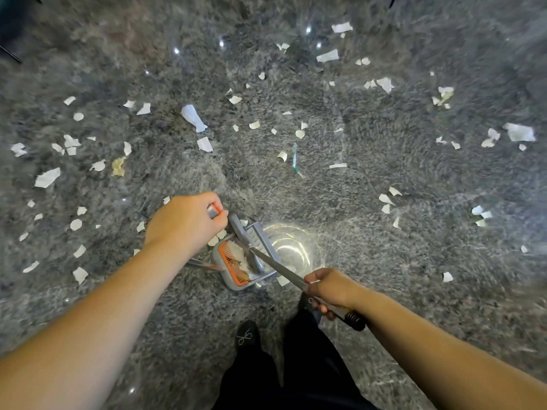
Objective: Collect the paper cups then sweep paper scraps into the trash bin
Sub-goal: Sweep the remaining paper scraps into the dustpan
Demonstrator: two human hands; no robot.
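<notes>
Several white paper scraps [194,117] lie scattered over the grey speckled floor [355,149]. My left hand [185,221] grips the top of the dustpan handle [213,210], grey with an orange end. The grey dustpan [229,278] with an orange comb stands on the floor below it and holds a few white scraps. My right hand [330,288] grips the broom handle [278,264], a metal rod with a black grip. The grey broom head [254,235] reaches into the dustpan. No paper cups or trash bin are in view.
My feet in dark shoes [247,337] and black trousers stand just behind the dustpan. A thin green strip [294,159] lies among the scraps ahead. A bright light glare [291,247] shines on the floor right of the dustpan. More scraps [519,132] spread to both sides.
</notes>
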